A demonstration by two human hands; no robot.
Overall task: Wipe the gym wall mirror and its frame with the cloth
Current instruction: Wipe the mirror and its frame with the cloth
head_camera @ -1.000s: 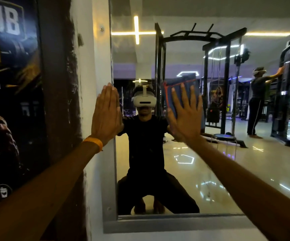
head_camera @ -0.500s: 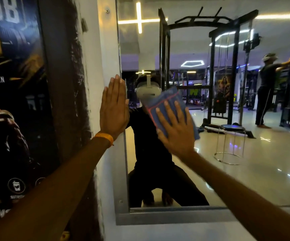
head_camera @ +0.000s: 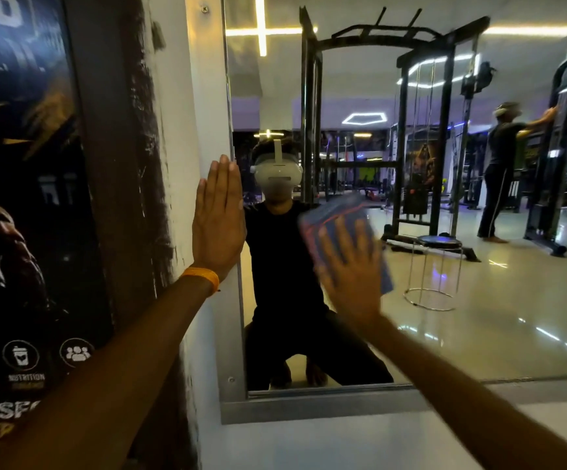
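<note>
The mirror fills the right and centre of the view, fixed to a white wall and running out of sight past the right edge. Its glass reflects a glossy gym floor, a black cable rack, a wire-legged stool and a crouching person in black clothes wearing a white headset. A grey metal frame borders the glass along the left side and the bottom, with small screws showing at the top and at the lower left corner. To the left of the white strip of wall hangs a dark poster with pale lettering and round icons near its foot.

Both arms reach forward from the bottom corners. The left hand is flat and released, fingers straight and pressed together, pointing up, with the palm resting on the wall and the frame's left upright. An orange band circles that wrist.

The right hand is spread wide, fingers fanned upward, its palm pressing the cloth flat against the glass just right of the reflected person's chest. It is blurred with motion. The cloth is blue with red-orange edging, tilted so its upper corner leans right, and it shows above and beside the fingers.
</note>
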